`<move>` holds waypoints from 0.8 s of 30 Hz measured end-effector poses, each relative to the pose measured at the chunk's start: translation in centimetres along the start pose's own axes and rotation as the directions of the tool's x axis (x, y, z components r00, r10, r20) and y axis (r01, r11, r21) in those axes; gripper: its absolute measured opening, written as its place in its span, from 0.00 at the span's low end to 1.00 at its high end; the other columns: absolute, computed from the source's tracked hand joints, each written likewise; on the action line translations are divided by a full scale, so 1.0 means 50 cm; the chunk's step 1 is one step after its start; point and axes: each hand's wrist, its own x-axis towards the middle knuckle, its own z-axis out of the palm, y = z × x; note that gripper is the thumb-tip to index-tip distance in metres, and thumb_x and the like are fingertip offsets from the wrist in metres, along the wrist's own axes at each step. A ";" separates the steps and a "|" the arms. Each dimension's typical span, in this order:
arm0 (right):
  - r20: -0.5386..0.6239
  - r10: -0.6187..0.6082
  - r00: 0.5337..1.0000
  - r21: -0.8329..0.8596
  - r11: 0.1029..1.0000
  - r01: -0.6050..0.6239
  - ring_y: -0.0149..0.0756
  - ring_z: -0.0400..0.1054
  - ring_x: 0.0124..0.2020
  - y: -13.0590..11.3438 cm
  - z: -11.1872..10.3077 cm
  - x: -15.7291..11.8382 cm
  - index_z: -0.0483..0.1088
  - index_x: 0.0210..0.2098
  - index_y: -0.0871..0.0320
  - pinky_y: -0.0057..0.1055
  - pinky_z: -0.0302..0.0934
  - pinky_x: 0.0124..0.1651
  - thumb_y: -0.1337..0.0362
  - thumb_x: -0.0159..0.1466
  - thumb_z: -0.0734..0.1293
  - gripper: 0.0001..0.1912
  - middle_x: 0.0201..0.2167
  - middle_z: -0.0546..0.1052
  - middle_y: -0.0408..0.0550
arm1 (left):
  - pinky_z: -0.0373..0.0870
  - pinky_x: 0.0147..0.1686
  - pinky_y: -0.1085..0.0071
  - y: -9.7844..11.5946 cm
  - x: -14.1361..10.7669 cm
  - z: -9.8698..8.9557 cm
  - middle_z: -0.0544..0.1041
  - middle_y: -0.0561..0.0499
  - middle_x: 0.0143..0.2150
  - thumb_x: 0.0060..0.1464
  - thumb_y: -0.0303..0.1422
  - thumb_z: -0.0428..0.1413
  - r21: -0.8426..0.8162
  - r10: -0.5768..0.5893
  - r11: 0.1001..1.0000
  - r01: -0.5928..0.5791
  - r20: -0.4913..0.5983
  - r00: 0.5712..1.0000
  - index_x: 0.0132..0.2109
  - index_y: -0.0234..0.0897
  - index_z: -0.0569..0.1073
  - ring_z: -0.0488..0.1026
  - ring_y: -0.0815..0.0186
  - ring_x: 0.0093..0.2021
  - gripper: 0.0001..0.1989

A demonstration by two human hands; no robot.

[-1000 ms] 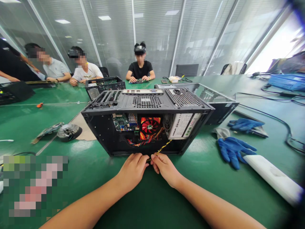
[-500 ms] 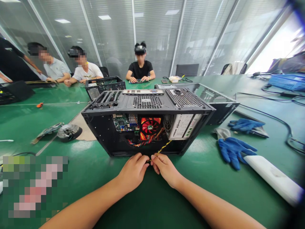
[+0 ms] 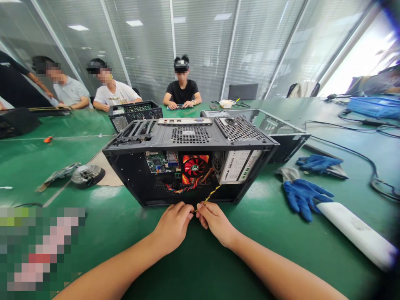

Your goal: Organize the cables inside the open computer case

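Note:
A black computer case (image 3: 187,146) lies in front of me with its side open toward me. Inside show a motherboard (image 3: 158,162), a red-bladed fan (image 3: 193,166), a bundle of coloured wires (image 3: 184,187) and a power supply (image 3: 239,166). A twisted yellow-and-black cable (image 3: 213,193) runs from below the power supply to my hands. My left hand (image 3: 175,223) is closed, pinching the cable near its end. Close beside it, my right hand (image 3: 214,218) pinches the same cable. The fingers cover the cable's end.
Blue work gloves (image 3: 304,196) and a long white object (image 3: 356,231) lie at right. A round metal-and-black part (image 3: 88,175) sits at left. Behind stand another case (image 3: 134,114) and an open case (image 3: 290,146). Several people sit across the green table (image 3: 150,271).
The whole view has shifted slightly, so the scene sits a little further left. Both hands keep their pinch on the cable and have come marginally closer together.

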 end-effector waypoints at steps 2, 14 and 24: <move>0.000 -0.005 1.000 -0.005 1.000 0.005 0.27 0.54 0.16 0.001 -0.001 0.000 0.65 0.23 0.58 0.26 0.49 0.21 0.42 0.61 0.64 0.25 0.14 0.61 0.37 | 0.70 0.40 0.64 -0.001 -0.001 -0.001 0.72 0.49 0.39 0.64 0.27 0.47 0.005 0.012 1.000 -0.012 -0.011 1.000 0.46 0.39 0.70 0.71 0.62 0.38 0.08; -0.003 -0.001 1.000 -0.006 1.000 0.001 0.26 0.54 0.16 0.004 -0.002 0.000 0.65 0.23 0.58 0.26 0.50 0.21 0.43 0.61 0.65 0.24 0.14 0.61 0.36 | 0.70 0.38 0.66 -0.001 -0.002 0.000 0.71 0.49 0.38 0.64 0.28 0.46 -0.052 0.026 0.998 -0.027 -0.009 1.000 0.46 0.38 0.70 0.71 0.63 0.37 0.09; 0.003 -0.015 1.000 -0.021 1.000 0.015 0.27 0.53 0.16 0.005 -0.003 0.002 0.65 0.23 0.57 0.27 0.49 0.21 0.43 0.61 0.64 0.24 0.13 0.61 0.36 | 0.69 0.38 0.67 -0.002 -0.007 0.004 0.72 0.49 0.37 0.63 0.30 0.49 -0.091 0.042 0.995 -0.046 -0.050 0.998 0.43 0.38 0.69 0.71 0.63 0.36 0.05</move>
